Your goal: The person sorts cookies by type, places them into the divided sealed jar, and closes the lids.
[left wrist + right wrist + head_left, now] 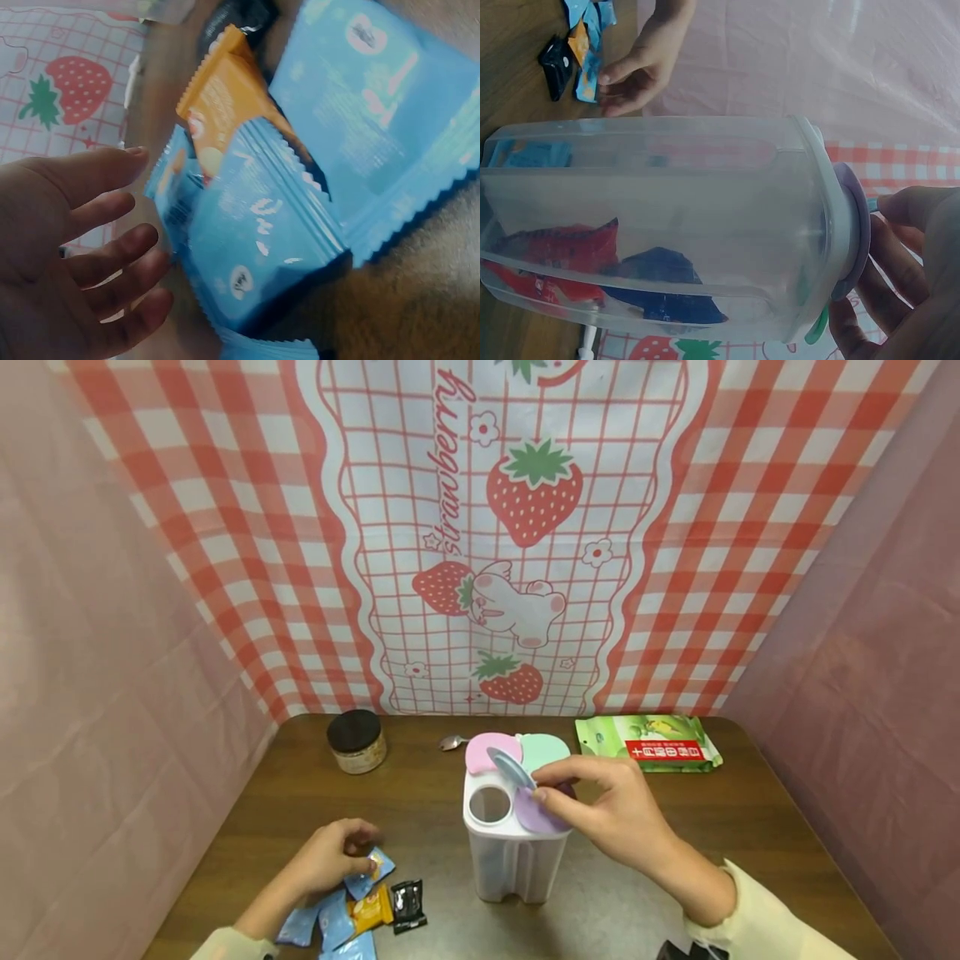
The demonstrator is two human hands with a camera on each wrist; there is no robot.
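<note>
My right hand (618, 810) pinches the raised blue lid (512, 768) of a clear four-part storage container (517, 868). Beneath that lid shows a round opening (490, 805). The pink lid (492, 752), mint lid (546, 750) and purple lid (542, 814) lie down. Through the container wall in the right wrist view I see a red packet (555, 251), a dark blue packet (664, 281) and a light blue packet (531, 154). At the left, my left hand (326, 860) hovers with loosely bent fingers beside a blue snack packet (369, 872), holding nothing.
An orange packet (371, 907), a black packet (408, 906) and several blue packets lie by the left hand. Farther back are a black-lidded jar (356, 742), a spoon (452, 742) and a green wipes pack (649, 743). A checkered cloth (525, 568) hangs behind the table.
</note>
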